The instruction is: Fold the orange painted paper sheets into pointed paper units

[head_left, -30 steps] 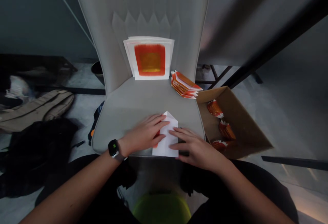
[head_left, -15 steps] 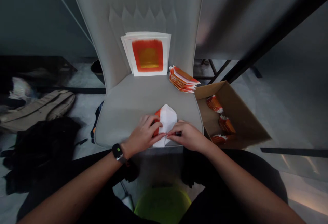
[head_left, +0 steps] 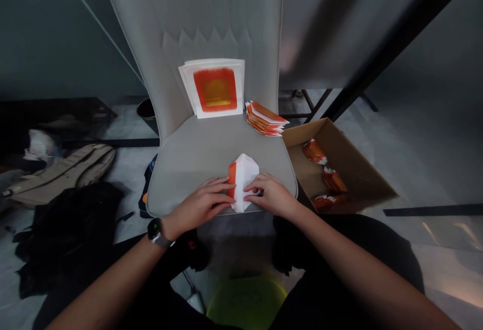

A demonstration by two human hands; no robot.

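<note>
A partly folded sheet of joss paper (head_left: 246, 171), white with an orange-red strip along its left side, lies at the front of the grey chair seat (head_left: 192, 154). My left hand (head_left: 206, 201) rests with its fingers stretched out on the sheet's left edge. From the right, my right hand (head_left: 274, 198) pinches a flap near the middle of the paper between thumb and fingers. Flat white sheets (head_left: 215, 88) with a red and gold square lean on the backrest. To their right sits a pile of folded papers (head_left: 266, 118).
On the floor at the right stands a cardboard box (head_left: 356, 169) holding several bundles of folded papers (head_left: 315, 151). At the left lie a beige bag (head_left: 71, 171) and black cloth (head_left: 75, 234). A dark bin (head_left: 146, 111) is behind the chair. Below me is something green (head_left: 247, 302).
My left hand has drawn back left from the middle of the sheet, its fingers now straighter. My right hand stays pinching at the paper. The view has shifted slightly.
</note>
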